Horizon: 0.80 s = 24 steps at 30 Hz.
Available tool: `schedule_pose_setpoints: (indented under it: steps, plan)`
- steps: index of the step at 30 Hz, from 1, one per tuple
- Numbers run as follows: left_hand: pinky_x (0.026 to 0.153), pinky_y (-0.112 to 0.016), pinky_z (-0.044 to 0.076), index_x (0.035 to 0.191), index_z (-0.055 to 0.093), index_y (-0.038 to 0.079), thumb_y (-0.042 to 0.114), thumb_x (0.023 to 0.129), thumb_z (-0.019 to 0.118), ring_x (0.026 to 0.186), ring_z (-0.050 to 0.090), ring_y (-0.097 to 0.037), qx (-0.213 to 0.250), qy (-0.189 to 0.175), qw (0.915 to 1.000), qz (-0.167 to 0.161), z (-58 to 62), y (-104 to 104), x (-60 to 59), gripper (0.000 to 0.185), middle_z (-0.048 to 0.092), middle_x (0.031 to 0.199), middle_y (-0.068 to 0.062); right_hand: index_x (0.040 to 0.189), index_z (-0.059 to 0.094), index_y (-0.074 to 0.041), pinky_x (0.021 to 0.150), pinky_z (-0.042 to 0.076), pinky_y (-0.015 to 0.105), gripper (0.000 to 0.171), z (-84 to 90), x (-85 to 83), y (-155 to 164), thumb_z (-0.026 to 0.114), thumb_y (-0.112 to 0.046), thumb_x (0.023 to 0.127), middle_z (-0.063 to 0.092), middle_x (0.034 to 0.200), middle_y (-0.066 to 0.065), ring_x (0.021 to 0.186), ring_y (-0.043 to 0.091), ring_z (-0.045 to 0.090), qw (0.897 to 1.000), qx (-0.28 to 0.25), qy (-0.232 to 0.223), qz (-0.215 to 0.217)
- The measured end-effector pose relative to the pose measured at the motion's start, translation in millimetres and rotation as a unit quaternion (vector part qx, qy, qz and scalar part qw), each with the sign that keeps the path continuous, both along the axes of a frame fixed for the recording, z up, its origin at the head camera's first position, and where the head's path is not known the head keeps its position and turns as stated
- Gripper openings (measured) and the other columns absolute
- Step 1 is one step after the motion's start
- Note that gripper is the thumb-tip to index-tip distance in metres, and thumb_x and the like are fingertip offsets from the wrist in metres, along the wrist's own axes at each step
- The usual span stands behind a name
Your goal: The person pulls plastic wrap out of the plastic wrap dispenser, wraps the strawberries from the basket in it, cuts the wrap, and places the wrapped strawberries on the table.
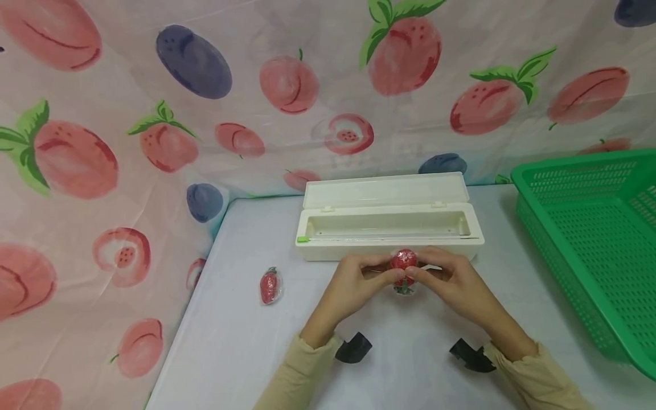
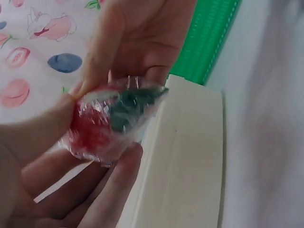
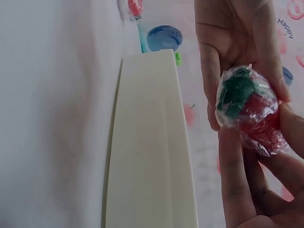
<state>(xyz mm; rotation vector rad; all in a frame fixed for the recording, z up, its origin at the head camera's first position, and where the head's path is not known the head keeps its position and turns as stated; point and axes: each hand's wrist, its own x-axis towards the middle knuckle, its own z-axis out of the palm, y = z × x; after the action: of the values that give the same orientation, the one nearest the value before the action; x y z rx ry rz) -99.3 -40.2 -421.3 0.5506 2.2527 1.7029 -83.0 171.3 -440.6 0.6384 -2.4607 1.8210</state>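
Just in front of a long white box (image 1: 389, 251), a red strawberry (image 1: 404, 259) with a green leafy top is held up, wrapped in clear, crinkled film. My left hand (image 1: 353, 287) pinches it from the left and my right hand (image 1: 453, 285) from the right, the thumbs meeting on the near side. In the left wrist view the film-covered strawberry (image 2: 97, 128) shows its dark green leaves pointing right. Fingers of both hands surround the wrapped strawberry (image 3: 259, 116) in the right wrist view. A second wrapped strawberry (image 1: 269, 286) lies on the table to the left.
The white box has its lid (image 1: 386, 191) tipped back and a green slider (image 1: 303, 239) at its left front edge. A green plastic basket (image 1: 569, 273) stands on the right. Behind the table hangs a fruit-printed cloth (image 1: 246, 68). Black pieces (image 1: 353, 347) sit by both wrists.
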Motion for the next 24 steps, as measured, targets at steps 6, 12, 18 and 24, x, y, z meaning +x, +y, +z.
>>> schedule_pose_setpoints:
  steps: [6,12,18,24]
  plan:
    - [0.077,-0.021,0.058,0.12,0.071,0.002,0.019,0.089,0.076,0.091,0.073,-0.011,0.001,0.018,0.9991,0.037,-1.3,5.2,1.2,0.035,0.075,0.107,-0.011,0.125,0.067,-0.004,0.084,0.056,0.018,0.032,1.0,1.1,-2.3,0.068,-0.012,0.094,0.067,0.121,0.009,0.105,0.003,0.063,1.0,0.005,-0.005,-0.023]
    - [0.079,-0.024,0.059,0.124,0.069,0.006,0.015,0.087,0.077,0.095,0.073,-0.016,0.044,0.009,0.9961,0.075,-2.4,6.4,1.8,0.039,0.075,0.108,-0.011,0.126,0.064,-0.003,0.083,0.056,0.019,0.038,1.5,0.6,-5.6,0.073,-0.012,0.09,0.068,0.116,0.012,0.102,0.006,0.065,0.998,-0.025,-0.027,-0.058]
    - [0.081,-0.026,0.059,0.114,0.074,0.004,0.012,0.085,0.079,0.095,0.073,-0.017,0.076,0.012,0.9939,0.08,-3.9,6.0,1.3,0.031,0.075,0.106,-0.012,0.126,0.066,-0.004,0.083,0.056,0.019,0.039,1.3,1.7,-6.0,0.074,-0.011,0.089,0.069,0.119,0.011,0.103,0.003,0.066,0.998,-0.016,-0.015,-0.06]
    - [0.08,-0.028,0.06,0.112,0.075,0.004,0.012,0.084,0.08,0.094,0.072,-0.015,0.09,-0.006,0.9926,0.081,-4.8,6.6,0.1,0.03,0.075,0.106,-0.012,0.122,0.069,-0.003,0.081,0.057,0.02,0.034,1.7,2.3,-5.6,0.074,-0.008,0.089,0.07,0.117,0.012,0.102,0.001,0.066,0.998,-0.015,0.004,-0.066]
